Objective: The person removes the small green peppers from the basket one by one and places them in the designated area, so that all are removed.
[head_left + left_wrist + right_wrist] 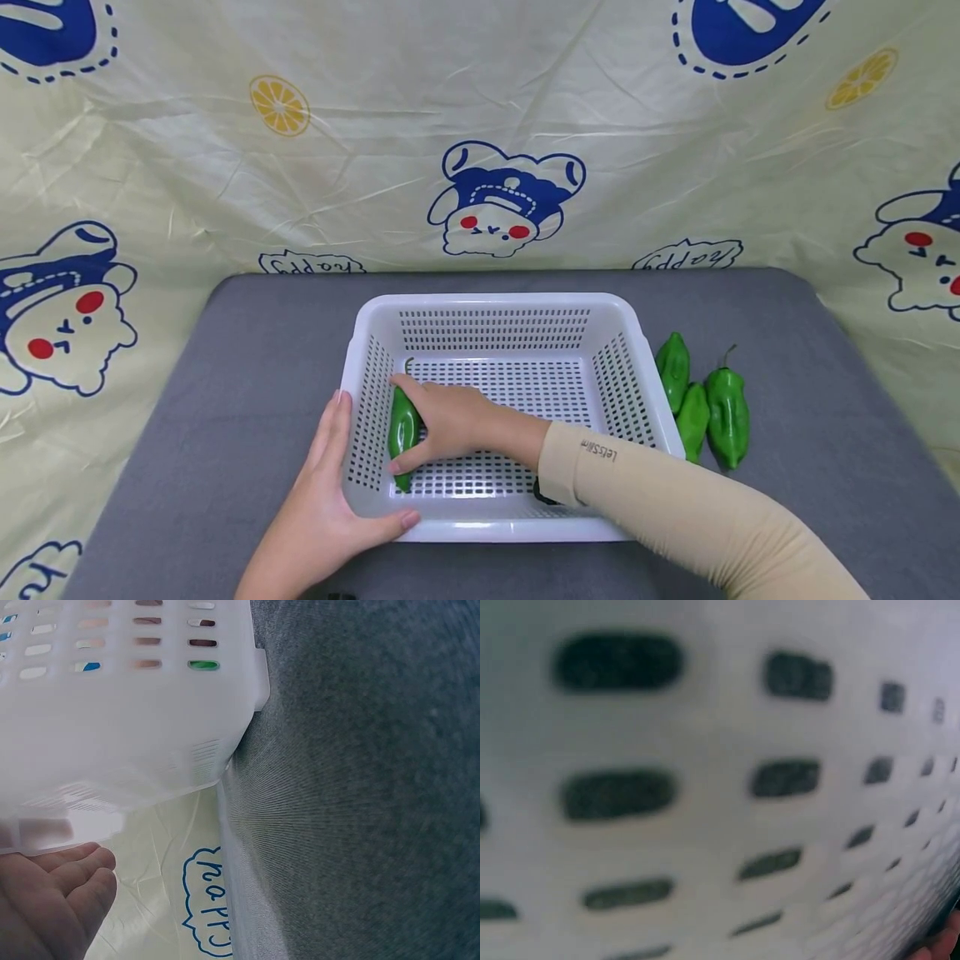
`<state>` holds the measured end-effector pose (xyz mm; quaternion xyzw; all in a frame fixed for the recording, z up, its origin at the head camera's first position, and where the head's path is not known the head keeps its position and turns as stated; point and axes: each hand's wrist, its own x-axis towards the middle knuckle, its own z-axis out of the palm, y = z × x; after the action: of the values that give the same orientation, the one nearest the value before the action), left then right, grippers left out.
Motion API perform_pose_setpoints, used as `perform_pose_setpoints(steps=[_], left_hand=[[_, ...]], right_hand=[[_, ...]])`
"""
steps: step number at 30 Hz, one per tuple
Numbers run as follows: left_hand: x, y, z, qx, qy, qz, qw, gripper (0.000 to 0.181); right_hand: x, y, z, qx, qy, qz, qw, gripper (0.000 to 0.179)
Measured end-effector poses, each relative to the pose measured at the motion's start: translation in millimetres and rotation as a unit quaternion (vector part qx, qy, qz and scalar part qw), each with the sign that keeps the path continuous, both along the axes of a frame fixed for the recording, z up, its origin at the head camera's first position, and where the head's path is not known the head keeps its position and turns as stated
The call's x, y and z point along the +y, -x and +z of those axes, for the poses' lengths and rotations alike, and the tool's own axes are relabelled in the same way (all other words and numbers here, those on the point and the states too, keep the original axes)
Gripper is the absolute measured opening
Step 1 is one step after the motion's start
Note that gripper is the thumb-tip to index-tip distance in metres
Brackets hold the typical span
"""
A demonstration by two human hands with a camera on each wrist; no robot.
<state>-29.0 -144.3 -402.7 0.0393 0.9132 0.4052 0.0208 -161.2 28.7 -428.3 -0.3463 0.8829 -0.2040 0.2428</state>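
A white plastic basket (pixel 517 530) with slotted walls stands on the grey table. Inside, along its left wall, lies a shiny green pepper (pixel 404 423) with its stem pointing to the back. My right hand (pixel 450 419) reaches in over the right front and grips this pepper between thumb and fingers. At the basket's front left corner is my left hand (pixel 330 492), fingers stretched along the outer left side and thumb resting on the front rim. In the left wrist view, the left hand's fingers (pixel 82 874) lie against the outside of the basket.
To the right of the basket, on the grey cloth (pixel 247 400), lie three green peppers: one at the back (pixel 673 371), a smaller one (pixel 693 421) and one on the far right (pixel 727 417). A printed curtain (pixel 375 192) hangs behind the table.
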Motion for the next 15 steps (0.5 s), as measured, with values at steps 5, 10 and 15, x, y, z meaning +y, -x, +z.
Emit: perform_pose_setpoints(steps=[5,10,15], left_hand=[[0.4,0.3,1.6,-0.016,0.0,0.003,0.9999,0.135],[0.5,0.5,2.1,-0.021,-0.001,0.004,0.9998,0.135],[0.8,0.6,2.5,-0.019,0.001,0.003,0.9998,0.135]], right_hand=[[0.4,0.6,-1.6,0.004,-0.002,0.003,1.0,0.116],[1.0,0.9,-3.6,0.008,-0.001,0.007,0.9999,0.116],[1.5,1.0,-5.7,0.009,0.001,0.008,0.9999,0.117]])
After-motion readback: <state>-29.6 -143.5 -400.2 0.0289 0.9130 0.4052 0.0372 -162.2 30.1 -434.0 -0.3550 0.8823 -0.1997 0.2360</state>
